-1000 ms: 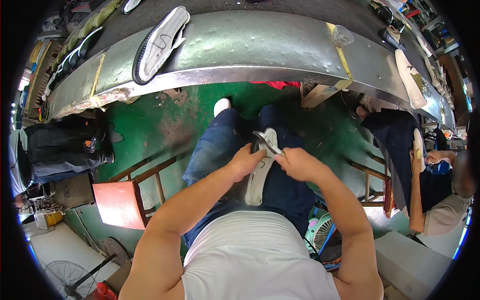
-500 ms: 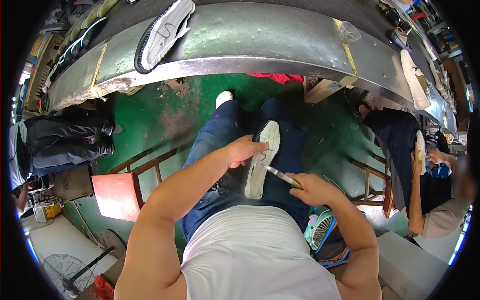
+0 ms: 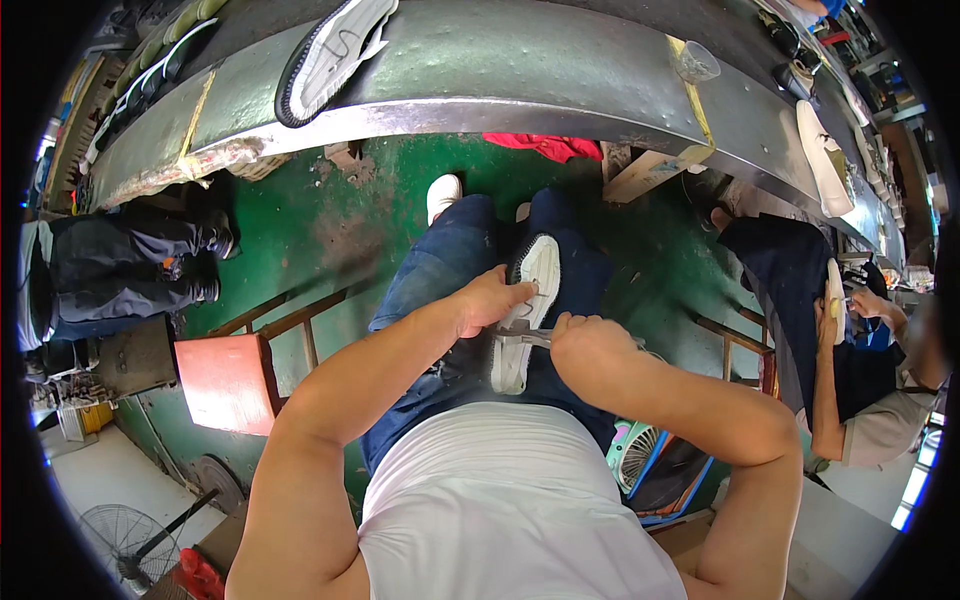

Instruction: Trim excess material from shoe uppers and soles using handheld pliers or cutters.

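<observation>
A white shoe [image 3: 527, 305] with a dark edge lies sole-up along my lap, on my blue jeans. My left hand [image 3: 489, 297] presses on its left side and holds it steady. My right hand [image 3: 583, 345] is closed around a thin metal tool [image 3: 527, 339] whose tip rests against the lower part of the sole. Both forearms come in from the bottom of the head view.
A long grey metal bench [image 3: 520, 60] curves across the top, with a white shoe [image 3: 330, 55] and a plastic cup [image 3: 694, 63] on it. A red stool [image 3: 222, 380] stands to my left. Another person [image 3: 850, 350] sits at the right holding a sole. A small fan [image 3: 632, 455] sits near my right hip.
My right hand dropped from the shoe's top to its lower part and now sets the tool against the sole. My left hand slid up along the shoe.
</observation>
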Demonstrator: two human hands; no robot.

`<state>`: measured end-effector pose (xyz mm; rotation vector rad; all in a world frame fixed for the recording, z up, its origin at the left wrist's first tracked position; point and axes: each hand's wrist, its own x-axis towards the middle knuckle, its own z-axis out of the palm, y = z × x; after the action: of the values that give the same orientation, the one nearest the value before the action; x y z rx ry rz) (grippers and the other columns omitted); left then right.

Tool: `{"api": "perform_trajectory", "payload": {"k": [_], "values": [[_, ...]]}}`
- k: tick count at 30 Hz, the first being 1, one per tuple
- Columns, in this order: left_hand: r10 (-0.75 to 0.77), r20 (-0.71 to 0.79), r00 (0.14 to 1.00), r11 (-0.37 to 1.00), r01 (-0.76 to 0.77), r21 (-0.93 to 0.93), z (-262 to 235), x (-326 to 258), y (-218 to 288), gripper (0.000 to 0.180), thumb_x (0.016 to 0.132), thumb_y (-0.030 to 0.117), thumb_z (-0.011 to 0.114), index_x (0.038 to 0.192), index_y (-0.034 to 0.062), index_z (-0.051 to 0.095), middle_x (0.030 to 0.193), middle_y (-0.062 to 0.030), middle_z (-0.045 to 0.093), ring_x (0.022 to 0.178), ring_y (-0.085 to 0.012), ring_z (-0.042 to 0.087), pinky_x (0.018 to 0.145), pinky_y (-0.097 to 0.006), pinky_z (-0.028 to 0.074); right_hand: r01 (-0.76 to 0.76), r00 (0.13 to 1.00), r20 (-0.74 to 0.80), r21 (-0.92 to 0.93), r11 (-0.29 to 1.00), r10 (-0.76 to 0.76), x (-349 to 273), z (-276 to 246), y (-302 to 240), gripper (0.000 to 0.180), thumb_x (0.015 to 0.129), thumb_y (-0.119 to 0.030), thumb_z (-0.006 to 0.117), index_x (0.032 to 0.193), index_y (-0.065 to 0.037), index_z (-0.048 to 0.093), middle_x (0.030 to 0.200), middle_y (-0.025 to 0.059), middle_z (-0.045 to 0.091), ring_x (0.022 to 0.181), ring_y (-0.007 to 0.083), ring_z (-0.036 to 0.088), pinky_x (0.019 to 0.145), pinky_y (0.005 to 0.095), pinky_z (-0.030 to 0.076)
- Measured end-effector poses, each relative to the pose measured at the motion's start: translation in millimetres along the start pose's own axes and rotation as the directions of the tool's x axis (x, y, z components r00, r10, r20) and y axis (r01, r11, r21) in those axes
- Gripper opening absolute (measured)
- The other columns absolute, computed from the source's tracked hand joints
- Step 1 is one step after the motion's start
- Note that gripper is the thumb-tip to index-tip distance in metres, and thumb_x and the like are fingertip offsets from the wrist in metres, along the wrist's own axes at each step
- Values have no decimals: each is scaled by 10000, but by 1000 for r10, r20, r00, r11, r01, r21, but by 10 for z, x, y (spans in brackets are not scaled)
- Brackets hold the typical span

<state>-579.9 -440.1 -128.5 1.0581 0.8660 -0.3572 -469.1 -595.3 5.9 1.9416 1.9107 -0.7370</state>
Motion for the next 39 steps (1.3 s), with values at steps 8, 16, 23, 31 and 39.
{"api": "perform_trajectory", "payload": {"k": [8,16,23,31,39], "values": [[99,189,977,948,-35,-317,-198,-372,44,581,937,204,704,1436,107,423,1279,-55,602,1185,-197,579,1010,-392,480,118,986,-152,351,929,-67,227,610,268,203,891,-214,658,967,-26,664,872,160,689,793,360,679,705,451,541],[286,185,940,955,-296,30,-98,-325,-104,713,955,173,666,1507,6,247,1377,-111,513,1282,-183,465,1122,-347,352,32,956,-263,535,844,130,-75,820,166,182,851,-145,674,974,-12,655,894,191,676,822,366,678,725,456,539],[211,85,974,959,-223,175,14,-250,-121,753,966,196,661,1507,-26,186,1378,-150,511,1254,-208,502,1088,-361,405,-6,943,-325,189,982,68,-268,982,-168,179,841,-77,632,981,30,601,926,230,652,791,391,672,738,456,548],[313,10,950,910,-303,283,20,-214,-233,771,959,205,659,1502,-61,181,1355,-193,541,1229,-241,548,1048,-355,446,-33,964,-187,616,787,187,-488,996,-176,368,923,-313,662,1022,38,610,915,228,675,834,403,677,726,474,535],[196,111,974,949,-217,228,144,-668,-254,955,999,283,596,1596,145,-136,1562,-238,334,1403,-287,403,1148,-330,312,-175,980,54,684,708,189,-407,996,-33,494,1008,-432,503,948,39,641,854,268,688,822,447,672,756,521,523]]}}
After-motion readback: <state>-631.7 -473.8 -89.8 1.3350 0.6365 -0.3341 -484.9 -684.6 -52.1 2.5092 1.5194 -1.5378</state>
